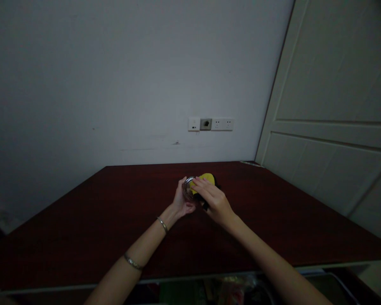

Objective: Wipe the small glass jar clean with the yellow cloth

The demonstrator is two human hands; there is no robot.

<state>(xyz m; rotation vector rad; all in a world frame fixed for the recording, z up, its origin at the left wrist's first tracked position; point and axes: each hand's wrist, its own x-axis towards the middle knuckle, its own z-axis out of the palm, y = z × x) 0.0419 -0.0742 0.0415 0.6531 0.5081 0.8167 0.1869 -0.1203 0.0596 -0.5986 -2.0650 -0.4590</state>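
Above the middle of the dark red table, my left hand is curled around a clear, shiny, round-rimmed vessel that looks like a glass jar. My right hand grips a yellow and black piece, soft-looking and rounded at its far end. The yellow side faces up under my fingertips, and black parts show at its edges and below my palm. It overlaps the right side of the vessel's rim. Whether it reaches inside is hidden by my fingers. Two metal bangles are on my left arm.
The dark red tabletop meets a pale wall with sockets and switches. A panelled white door stands along the right. Below the front edge, an open space holds a green item and other clutter.
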